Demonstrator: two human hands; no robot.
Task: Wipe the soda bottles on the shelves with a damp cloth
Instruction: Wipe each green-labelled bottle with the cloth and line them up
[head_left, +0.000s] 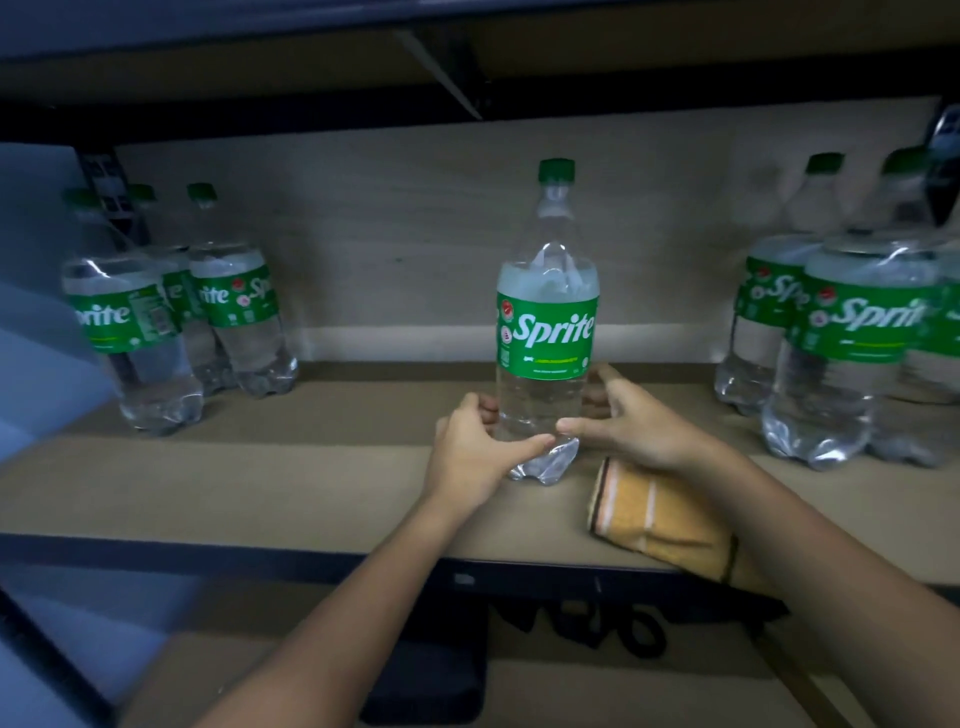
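Sprite bottle (546, 332) is stood upright mid-shelf (260, 483), long axis vertical, green cap up, clear with green label facing out; its lower body is gripped by curled fingers of left hand (475, 447) and right hand (631, 421), folded orange cloth (654, 514) lying at the front edge

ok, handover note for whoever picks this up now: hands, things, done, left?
Left hand: grips the lower part of the middle bottle, upright on the shelf.
Right hand: on the bottle's other side, fingers curled round it.
Cloth: lies on the shelf under the right forearm, not in hand.
Other bottles: a group at left, another at right.
Done: cannot tell which are wiped.
Left: pick up the cloth and wipe.
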